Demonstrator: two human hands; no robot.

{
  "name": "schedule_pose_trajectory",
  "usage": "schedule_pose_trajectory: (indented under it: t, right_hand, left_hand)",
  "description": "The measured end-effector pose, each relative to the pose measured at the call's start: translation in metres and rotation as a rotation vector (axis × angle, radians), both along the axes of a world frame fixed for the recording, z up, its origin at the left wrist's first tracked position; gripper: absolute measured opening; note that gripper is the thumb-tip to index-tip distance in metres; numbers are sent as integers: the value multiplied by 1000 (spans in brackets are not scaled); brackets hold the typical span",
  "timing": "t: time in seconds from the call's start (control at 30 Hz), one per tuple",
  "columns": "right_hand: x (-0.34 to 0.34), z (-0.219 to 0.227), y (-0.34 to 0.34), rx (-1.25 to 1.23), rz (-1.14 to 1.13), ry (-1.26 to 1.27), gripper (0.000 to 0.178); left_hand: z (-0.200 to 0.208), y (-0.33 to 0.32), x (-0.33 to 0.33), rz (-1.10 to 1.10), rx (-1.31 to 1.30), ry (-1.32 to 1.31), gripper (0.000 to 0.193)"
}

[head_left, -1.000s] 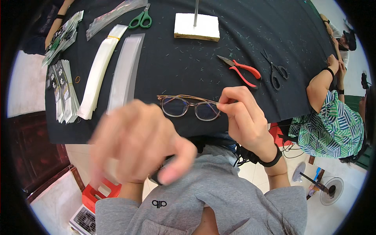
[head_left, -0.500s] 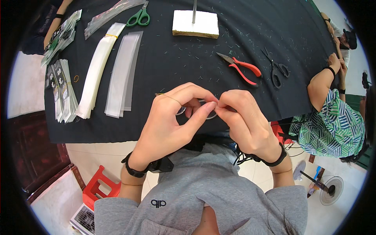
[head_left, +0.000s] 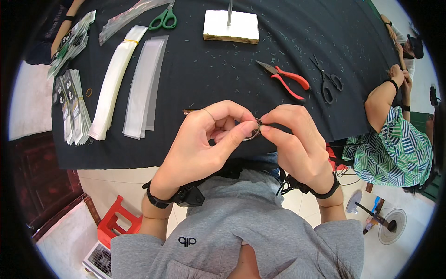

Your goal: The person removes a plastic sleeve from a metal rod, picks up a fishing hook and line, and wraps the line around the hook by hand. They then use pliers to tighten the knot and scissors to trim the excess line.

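Observation:
Above the table's near edge, my left hand (head_left: 197,142) is closed, its thumb and forefinger pinching a thin, silvery metal ring (head_left: 253,136). The ring's far part is hidden behind my fingers. My right hand (head_left: 299,144) meets it from the right, thumb and forefinger pinched at a small dark spot on the ring's edge. Too little shows there to tell the detail. A fine gold-coloured thread crosses my left forefinger, and a small golden piece (head_left: 188,111) shows just beyond that hand's knuckles.
Beyond my hands lie red-handled pliers (head_left: 292,81), black scissors (head_left: 329,83) and a white block (head_left: 231,27) bearing a metal rod. Leftward are clear plastic sleeves (head_left: 144,88), a banded white bundle (head_left: 116,83), printed packets (head_left: 74,107) and green scissors (head_left: 163,19). Another person's arm (head_left: 383,95) rests at right.
My right fingertips have drawn slightly apart and shifted a little to the right, so a dark bit at the ring's edge now shows. The golden piece beyond my left hand shows more.

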State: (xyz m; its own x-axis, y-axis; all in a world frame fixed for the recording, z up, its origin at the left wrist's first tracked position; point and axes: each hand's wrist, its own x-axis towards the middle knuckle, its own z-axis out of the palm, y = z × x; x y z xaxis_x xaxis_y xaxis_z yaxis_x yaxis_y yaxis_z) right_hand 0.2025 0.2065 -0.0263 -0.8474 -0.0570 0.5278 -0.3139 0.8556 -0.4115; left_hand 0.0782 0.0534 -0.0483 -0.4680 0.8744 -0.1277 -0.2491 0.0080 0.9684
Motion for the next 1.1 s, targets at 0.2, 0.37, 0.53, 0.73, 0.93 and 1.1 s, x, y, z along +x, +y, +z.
schedule_pose_trajectory:
  t: [0.2, 0.37, 0.53, 0.73, 0.93, 1.1]
  right_hand:
    - [1, -5, 0, -145, -31, -11, 25]
    - [0, -5, -5, -286, -108, -10, 29]
    - [-1, -2, -2, -264, -83, 57, 26]
    - [-2, -3, 0, -322, -25, 45, 22]
    - [-3, -5, 5, -289, 53, 79, 22]
    - [-2, 0, 12, -268, 166, 61, 21]
  left_hand:
    - [4, -2, -3, -22, -55, -62, 10]
    - [2, -2, 0, -3, -18, -105, 13]
    - [0, -3, 3, -9, -14, -90, 15]
    - [2, -3, 3, -21, -18, -53, 14]
    - [3, -4, 4, -22, -36, -57, 14]
    - [3, -5, 0, -69, -60, -48, 15]
